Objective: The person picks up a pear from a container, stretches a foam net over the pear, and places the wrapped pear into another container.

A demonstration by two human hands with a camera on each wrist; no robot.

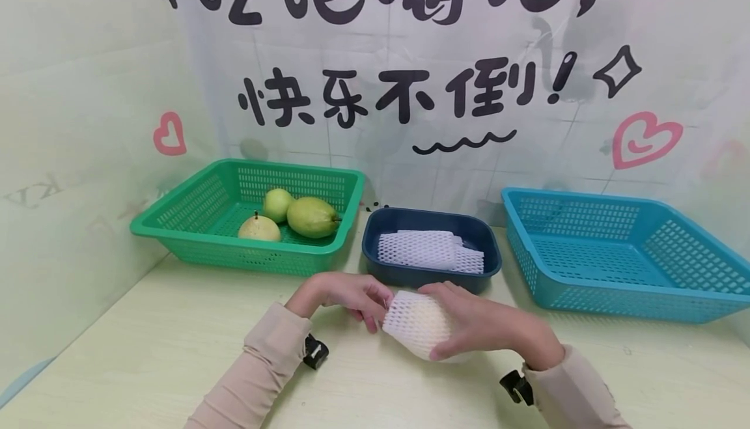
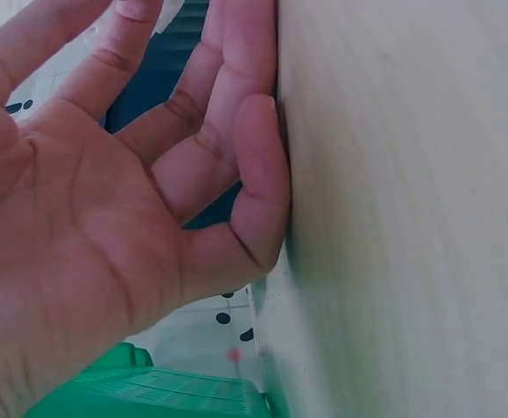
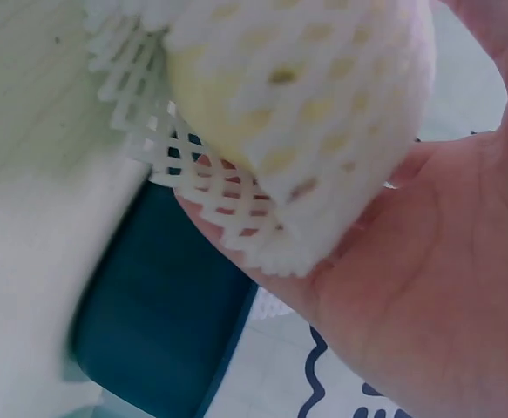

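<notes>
My right hand holds a pale yellow fruit wrapped in a white foam net, just above the table in front of the navy tray. In the right wrist view the net's loose, open end flares beyond the fruit. My left hand is at the net's left end, thumb and forefinger pinching its edge. The left wrist view shows the left palm, with the lower fingers curled near the tabletop; the pinching fingertips lie outside that view.
A navy tray with several flat foam nets stands behind the hands. To the left, a green basket holds a yellow pear, a round green fruit and a larger green fruit. A blue basket stands at right.
</notes>
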